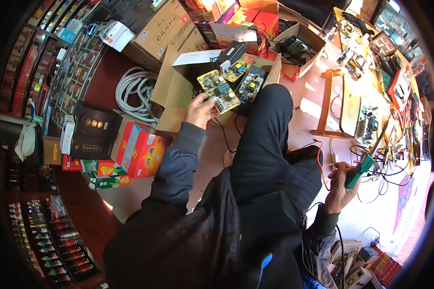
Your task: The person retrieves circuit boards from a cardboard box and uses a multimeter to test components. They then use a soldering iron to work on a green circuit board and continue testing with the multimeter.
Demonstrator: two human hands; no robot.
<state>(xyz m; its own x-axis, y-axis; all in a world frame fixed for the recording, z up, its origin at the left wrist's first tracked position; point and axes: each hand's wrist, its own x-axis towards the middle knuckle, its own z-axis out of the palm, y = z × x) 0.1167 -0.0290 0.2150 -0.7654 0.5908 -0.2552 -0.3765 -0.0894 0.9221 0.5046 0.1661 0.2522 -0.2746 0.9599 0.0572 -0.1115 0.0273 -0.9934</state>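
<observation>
Circuit board (217, 89), yellowish, populated with components, a pale row of connectors along its near edge; held aloft by one corner, seen against an open cardboard carton (168, 79), to the left of the wearer's raised knee (275, 103).

Left hand (201, 111): closed on the board's near left corner, thumb and fingers pinching the edge.

Right hand (341, 188): well apart from the board, fingers wrapped around a green-handled tool (359, 171), its dark narrow end directed up and away; exact kind not discernible.

Carton contents: second board (236, 71) bearing a blue-and-yellow part; a further board (251, 84) set in a dark case; black box-shaped unit (231, 52). The held board partly overlaps these in view.

Right side: wooden surface (350, 111), carrying a board with metal fins (367, 125) near its close end, tangled leads alongside; wooden frame (328, 101) just beside it; red wire (319, 161) looping near the right hand.

Left side: coil of whitish hose (135, 91); red printed box (142, 149); dark brown box (94, 130).

Beyond the carton: smaller box (316, 41) of dark devices and cables.
</observation>
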